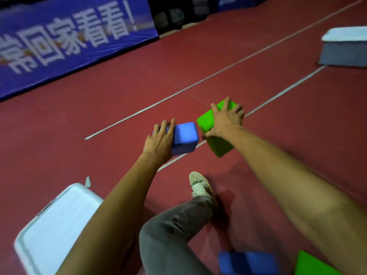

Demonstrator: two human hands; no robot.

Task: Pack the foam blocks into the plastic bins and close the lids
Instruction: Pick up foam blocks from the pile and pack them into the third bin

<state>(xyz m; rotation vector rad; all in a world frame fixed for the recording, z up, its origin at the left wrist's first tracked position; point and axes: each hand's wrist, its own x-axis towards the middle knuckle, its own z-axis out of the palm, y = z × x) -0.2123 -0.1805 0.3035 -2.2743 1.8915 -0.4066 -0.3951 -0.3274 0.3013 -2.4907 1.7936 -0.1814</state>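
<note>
Head view: two lidded bins (55, 225), two blue blocks, two green. Left hand (161, 140), fingers spread, clasps one blue block (186, 135); right hand (226, 121) clasps one green block (219, 147).

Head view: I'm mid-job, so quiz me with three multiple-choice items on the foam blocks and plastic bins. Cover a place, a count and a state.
1. Where does the green foam block lie from the blue foam block? A on top; B to its right; C to its left.
2. How many white-lidded plastic bins show? A one; B two; C four.
3. The right hand is: A gripping the green foam block; B hanging empty; C resting on a bin lid.

Answers:
1. B: green sits right of blue, a gap between them.
2. B: one is lower left, another upper right.
3. A: its fingers curl over that block's top.
</note>
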